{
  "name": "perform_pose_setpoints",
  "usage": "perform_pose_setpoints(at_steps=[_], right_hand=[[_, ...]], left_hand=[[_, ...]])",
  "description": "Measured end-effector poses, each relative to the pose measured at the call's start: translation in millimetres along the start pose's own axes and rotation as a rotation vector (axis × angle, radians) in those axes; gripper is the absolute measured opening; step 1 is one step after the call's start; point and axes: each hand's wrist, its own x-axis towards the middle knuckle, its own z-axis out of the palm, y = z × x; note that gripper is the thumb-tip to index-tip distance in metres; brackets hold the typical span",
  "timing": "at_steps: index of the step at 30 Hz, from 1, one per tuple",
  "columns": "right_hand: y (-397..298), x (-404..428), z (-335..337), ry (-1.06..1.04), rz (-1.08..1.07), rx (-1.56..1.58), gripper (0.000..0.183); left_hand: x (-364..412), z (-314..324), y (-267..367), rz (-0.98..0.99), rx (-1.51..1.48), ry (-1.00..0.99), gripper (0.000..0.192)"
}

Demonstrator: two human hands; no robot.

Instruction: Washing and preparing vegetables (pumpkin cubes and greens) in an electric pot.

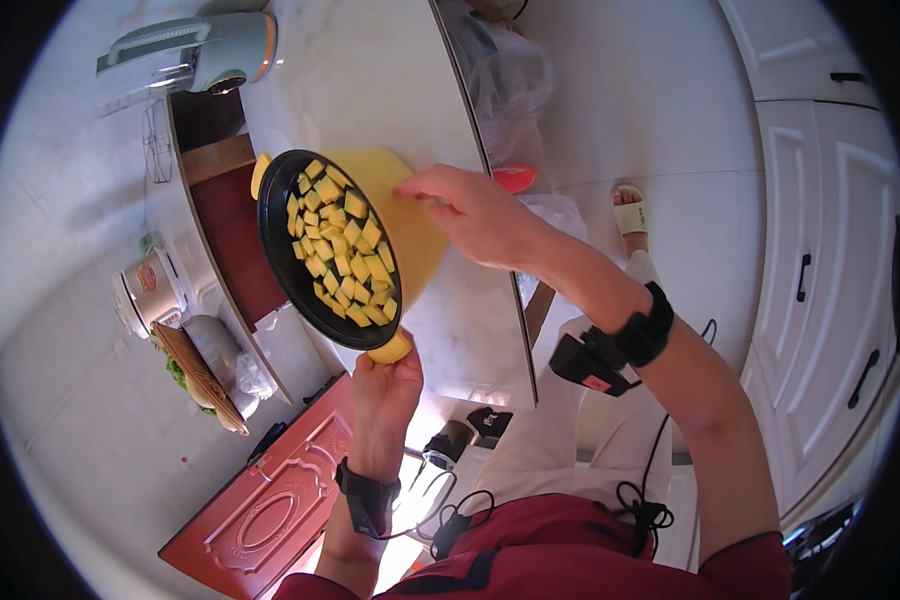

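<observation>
A yellow pot [412, 217] with a black inside is in the middle of the view, over the white tabletop [461, 315]. Many diced yellow cubes [341, 247], some edged with dark green skin, cover its bottom. My left hand [386, 386] grips the near yellow handle [390, 350]. The far handle [260, 174] has no hand on it. My right hand [476, 214] is at the pot's outer wall with curved, parted fingers; whether the fingertips touch the wall is unclear. The pot's underside is hidden, so I cannot tell if it rests on the table.
A pale green blender [229, 52] stands at the upper left. Farther left are a rice cooker [154, 289], a metal pot [214, 345] and a woven tray [199, 379] with greens. Plastic bags [502, 82] lie beyond the table's dark edge. White cabinets [802, 262] line the right.
</observation>
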Motion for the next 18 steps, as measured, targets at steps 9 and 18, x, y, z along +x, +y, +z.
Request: perform_pose_setpoints(at_steps=[9,18], right_hand=[[16,6,1,0.136,-0.229,0.154,0.047],[-6,48,-19,0.044,-0.205,0.09,0.053]], left_hand=[[-23,35,-30,-0.31,0.062,-0.266,0.035],[-21,72,-40,-0.34,0.191,-0.382,0.031]])
